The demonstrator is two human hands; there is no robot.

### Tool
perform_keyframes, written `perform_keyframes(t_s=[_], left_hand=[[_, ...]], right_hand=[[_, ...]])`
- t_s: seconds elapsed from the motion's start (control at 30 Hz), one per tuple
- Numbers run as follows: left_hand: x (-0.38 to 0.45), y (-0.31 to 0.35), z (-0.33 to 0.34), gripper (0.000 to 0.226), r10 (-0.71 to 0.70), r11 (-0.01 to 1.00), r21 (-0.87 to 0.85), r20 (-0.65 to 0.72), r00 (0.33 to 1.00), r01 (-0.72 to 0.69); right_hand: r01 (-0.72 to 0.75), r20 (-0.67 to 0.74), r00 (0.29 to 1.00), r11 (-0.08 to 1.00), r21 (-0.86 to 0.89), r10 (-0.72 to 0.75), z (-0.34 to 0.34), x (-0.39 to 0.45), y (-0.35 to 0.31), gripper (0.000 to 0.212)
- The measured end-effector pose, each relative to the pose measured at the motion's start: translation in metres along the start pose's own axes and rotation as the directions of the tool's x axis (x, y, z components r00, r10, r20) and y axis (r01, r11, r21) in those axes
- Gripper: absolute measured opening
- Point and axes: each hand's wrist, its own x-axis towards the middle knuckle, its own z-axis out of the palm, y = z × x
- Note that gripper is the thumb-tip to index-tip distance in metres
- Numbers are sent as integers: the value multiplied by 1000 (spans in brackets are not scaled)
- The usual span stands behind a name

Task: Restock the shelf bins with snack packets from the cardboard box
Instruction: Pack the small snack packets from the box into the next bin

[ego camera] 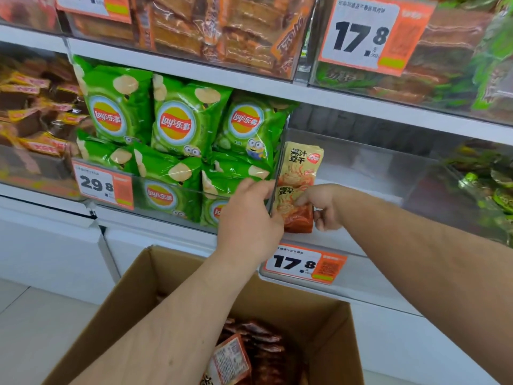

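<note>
Box (133, 298) nearest the camera, cardboard, flaps open, below both forearms; more snack packets (249, 354) lie loose in its bottom, reddish-brown wrappers, one with a white label facing up, so plenty is left to shelve. Step in hand looks like placement: packets being stood up at the left end of a clear shelf bin (369, 173), above the 17.8 price tag (304, 263). Left hand (247, 218) reaches up from over the box, back of hand to camera, fingers curled over the clear divider between the two bins, thumb side against the lower tofu packet (295, 209); whether it pinches the packet or only steadies the divider, cannot tell. Right hand (323, 205) comes in from the right, forearm extended across the bin front, index and thumb pressed on the lower packet's face and edge, remaining fingers curled under near its bottom corner. A second, yellow-topped packet (301, 162) stands upright just behind and above it, leaning on the divider. Next move probably calls for seating the held packet upright against the divider, letting go without it toppling, then reaching down for another. Rest of that bin shows mostly bare floor. Further left, green chip bags (177, 126) fill the neighbouring bin; upper shelf bins behind hold brown and green packs.
</note>
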Motion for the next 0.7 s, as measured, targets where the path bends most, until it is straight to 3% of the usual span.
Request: perform_keyframes(t_s=[0.2, 0.3, 0.43, 0.53, 0.7], left_hand=[[0, -2, 1, 39, 10, 1000, -12, 0, 1000, -10], [0, -4, 2, 37, 11, 1000, -18, 3, 1000, -11], [1, -7, 3, 41, 14, 1000, -14, 17, 1000, -14], [1, -7, 3, 43, 9, 1000, -16, 17, 1000, -9], [1, -6, 4, 43, 0, 1000, -23, 8, 1000, 1]], right_hand=[[12, 61, 998, 995, -100, -6, -8, 1, -4, 22], [116, 25, 993, 986, -116, -114, -15, 4, -8, 18], [345, -146, 929, 938, 19, -339, -26, 13, -13, 19], [470, -205, 865, 883, 11, -458, -21, 15, -15, 28], [379, -426, 806, 911, -161, -411, -4, 31, -12, 67]])
